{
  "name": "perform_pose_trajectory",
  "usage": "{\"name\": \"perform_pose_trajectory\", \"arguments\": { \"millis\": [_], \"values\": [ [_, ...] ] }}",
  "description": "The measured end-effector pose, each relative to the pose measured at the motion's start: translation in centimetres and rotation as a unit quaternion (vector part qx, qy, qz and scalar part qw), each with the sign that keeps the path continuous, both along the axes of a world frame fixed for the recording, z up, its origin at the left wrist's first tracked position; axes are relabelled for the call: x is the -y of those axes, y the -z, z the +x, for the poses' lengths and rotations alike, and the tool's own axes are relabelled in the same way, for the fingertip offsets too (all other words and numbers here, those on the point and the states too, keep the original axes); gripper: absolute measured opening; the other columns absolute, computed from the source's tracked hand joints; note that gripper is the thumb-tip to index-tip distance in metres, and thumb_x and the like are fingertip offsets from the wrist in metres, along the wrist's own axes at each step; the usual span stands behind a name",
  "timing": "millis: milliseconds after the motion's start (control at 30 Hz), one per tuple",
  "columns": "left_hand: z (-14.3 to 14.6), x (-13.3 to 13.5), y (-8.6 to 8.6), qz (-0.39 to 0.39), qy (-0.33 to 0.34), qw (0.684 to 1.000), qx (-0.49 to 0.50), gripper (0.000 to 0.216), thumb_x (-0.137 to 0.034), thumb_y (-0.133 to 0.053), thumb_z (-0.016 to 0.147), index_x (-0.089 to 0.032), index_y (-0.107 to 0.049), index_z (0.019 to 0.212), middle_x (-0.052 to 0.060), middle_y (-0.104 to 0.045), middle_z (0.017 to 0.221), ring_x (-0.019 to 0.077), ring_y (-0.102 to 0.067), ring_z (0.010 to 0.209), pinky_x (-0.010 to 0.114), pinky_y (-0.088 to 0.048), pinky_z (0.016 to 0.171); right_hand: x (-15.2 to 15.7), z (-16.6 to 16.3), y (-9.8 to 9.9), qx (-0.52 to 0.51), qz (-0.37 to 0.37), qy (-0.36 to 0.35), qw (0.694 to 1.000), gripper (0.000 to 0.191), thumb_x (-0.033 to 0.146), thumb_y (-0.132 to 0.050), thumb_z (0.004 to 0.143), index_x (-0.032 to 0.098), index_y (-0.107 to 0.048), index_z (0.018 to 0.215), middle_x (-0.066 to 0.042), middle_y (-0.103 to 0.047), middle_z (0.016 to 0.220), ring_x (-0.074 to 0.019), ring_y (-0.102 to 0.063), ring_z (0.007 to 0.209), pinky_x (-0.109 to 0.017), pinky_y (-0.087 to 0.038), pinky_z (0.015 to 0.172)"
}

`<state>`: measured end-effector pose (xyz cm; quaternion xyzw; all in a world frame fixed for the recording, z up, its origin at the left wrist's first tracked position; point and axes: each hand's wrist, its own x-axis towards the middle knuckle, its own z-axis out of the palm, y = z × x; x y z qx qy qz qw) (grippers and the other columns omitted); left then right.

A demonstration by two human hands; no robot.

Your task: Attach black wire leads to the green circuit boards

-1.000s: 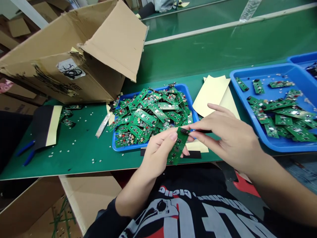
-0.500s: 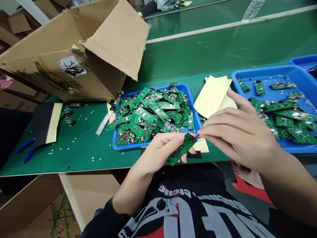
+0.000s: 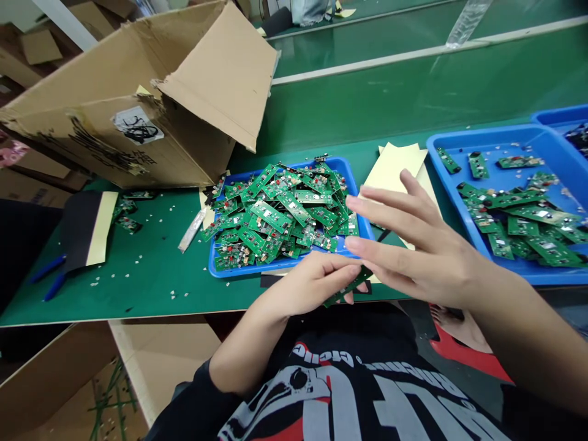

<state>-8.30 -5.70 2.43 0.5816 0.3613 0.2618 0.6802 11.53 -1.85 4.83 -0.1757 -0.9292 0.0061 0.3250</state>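
Note:
My left hand (image 3: 312, 283) is closed on a small green circuit board (image 3: 348, 290) at the table's near edge; most of the board is hidden under both hands. My right hand (image 3: 416, 236) hovers just above it with the fingers stretched out and spread, pointing left towards the middle blue tray (image 3: 353, 180), and nothing shows in it. That tray is heaped with several green circuit boards (image 3: 280, 214).
A second blue tray (image 3: 551, 144) with more boards sits at the right. Yellow paper sheets (image 3: 395, 166) lie between the trays. An open cardboard box (image 3: 138, 104) lies tipped at back left. A black and yellow sheet (image 3: 87, 228) and a blue-handled tool (image 3: 48, 278) lie at the left.
My right hand has let go of the board's end and spread its fingers. My left hand has lowered and flattened the board towards the table edge.

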Motion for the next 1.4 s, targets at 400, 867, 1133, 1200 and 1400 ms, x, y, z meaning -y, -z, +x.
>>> {"name": "perform_pose_trajectory", "arguments": {
  "millis": [400,867,1133,1200,1400],
  "values": [
    [-0.1,0.6,1.1,0.479,-0.189,0.852,-0.093,0.037,-0.021,-0.069,0.082,-0.02,-0.059,0.117,0.006,-0.064,0.102,0.015,-0.062,0.093,0.028,-0.053,0.082,0.3,1.5,-0.3,-0.405,-0.46,0.06,0.788,0.027,0.047,-0.053,0.089,0.029,-0.072,0.098,-0.002,-0.072,0.093,-0.0215,-0.068,0.09,-0.041,-0.056,0.087],
    [-0.1,0.2,1.4,0.633,-0.274,0.713,-0.127,0.019,-0.009,-0.067,0.08,-0.016,-0.061,0.097,0.004,-0.066,0.089,0.0166,-0.067,0.086,0.034,-0.055,0.08,3.3,0.0,-1.5,-0.078,-0.43,0.136,0.889,0.016,0.019,-0.055,0.086,0.022,-0.066,0.074,0.001,-0.07,0.071,-0.0129,-0.064,0.062,-0.021,-0.05,0.055],
    [-0.2,0.1,1.6,0.672,-0.266,0.674,-0.155,0.016,-0.007,-0.065,0.079,-0.016,-0.063,0.092,0.005,-0.069,0.088,0.0171,-0.067,0.081,0.031,-0.051,0.066,3.9,-0.2,-1.6,-0.106,-0.364,0.106,0.919,0.017,0.011,-0.052,0.086,0.022,-0.058,0.074,0.002,-0.065,0.068,-0.0103,-0.058,0.058,-0.021,-0.046,0.054],
    [-0.2,0.0,1.6,0.677,-0.255,0.673,-0.156,0.013,-0.009,-0.063,0.081,-0.017,-0.063,0.092,0.005,-0.069,0.088,0.0171,-0.067,0.083,0.031,-0.051,0.068,4.2,-0.3,-1.6,-0.113,-0.351,0.092,0.925,0.016,0.011,-0.052,0.086,0.022,-0.057,0.075,0.002,-0.065,0.07,-0.0111,-0.06,0.06,-0.022,-0.047,0.056],
    [-0.1,0.1,1.6,0.675,-0.27,0.671,-0.144,0.015,-0.01,-0.064,0.082,-0.018,-0.061,0.093,0.003,-0.069,0.089,0.0178,-0.069,0.091,0.04,-0.057,0.086,4.2,0.0,-1.5,-0.126,-0.386,0.098,0.909,0.018,0.009,-0.051,0.084,0.022,-0.056,0.073,0.003,-0.062,0.065,-0.0098,-0.056,0.056,-0.019,-0.046,0.052]
  ]
}}
